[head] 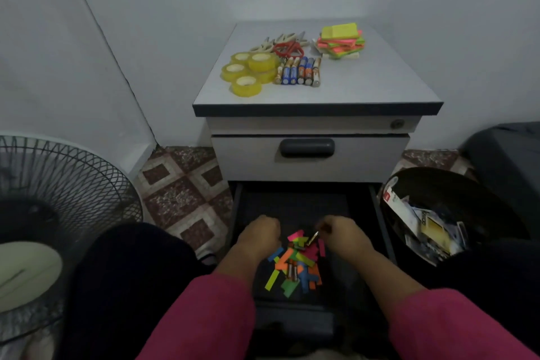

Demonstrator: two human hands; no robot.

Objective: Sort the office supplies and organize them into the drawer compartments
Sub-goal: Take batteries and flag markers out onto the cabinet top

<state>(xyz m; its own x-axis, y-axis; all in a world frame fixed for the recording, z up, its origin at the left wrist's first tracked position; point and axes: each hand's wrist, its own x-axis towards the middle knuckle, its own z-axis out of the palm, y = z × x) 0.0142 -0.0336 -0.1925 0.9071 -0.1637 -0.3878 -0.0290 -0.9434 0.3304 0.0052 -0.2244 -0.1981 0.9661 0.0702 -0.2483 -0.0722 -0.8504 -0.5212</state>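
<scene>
The cabinet's bottom drawer [377,213] is pulled out, dark inside. In it lies a heap of small coloured sticky flags [295,263] with a couple of batteries [292,272] among them. My right hand [342,235] pinches a small battery [313,237] just above the heap. To the left of the heap my left hand [260,235] is curled into a fist; what it holds is hidden. On the cabinet top [365,88] lie yellow tape rolls [248,71], a row of batteries [299,71], red scissors [287,48], wooden clips [274,41] and a stack of sticky notes [340,41].
The upper drawer [309,158] is closed. A black waste bin [438,216] full of paper stands right of the open drawer. A floor fan [52,193] stands at the left. My knees flank the drawer.
</scene>
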